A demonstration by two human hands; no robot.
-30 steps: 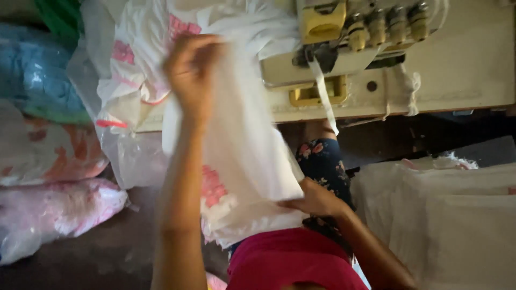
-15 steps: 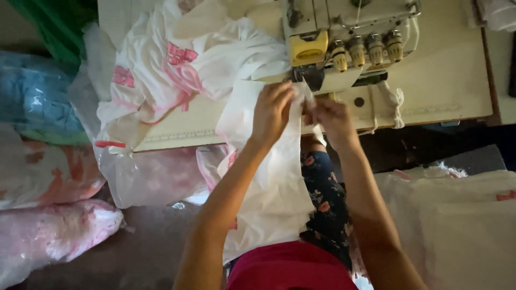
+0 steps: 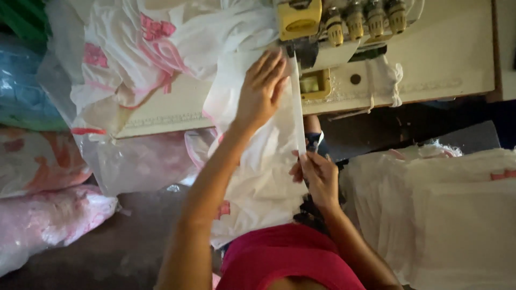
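Left hand [image 3: 262, 88] lies flat, fingers spread, pressing white cloth [image 3: 263, 177] near the sewing machine [image 3: 344, 32]. Right hand [image 3: 317, 174] pinches the cloth's edge lower down. Judgement: keep that edge taut and straight between hands while feeding.

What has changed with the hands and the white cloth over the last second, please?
The left hand, raised high with the white cloth a second ago, has come down to the sewing machine and lies flat on the cloth. The right hand has slid back down and pinches the cloth's edge, pulling it taut. The heap of printed cloth on the table stayed put.
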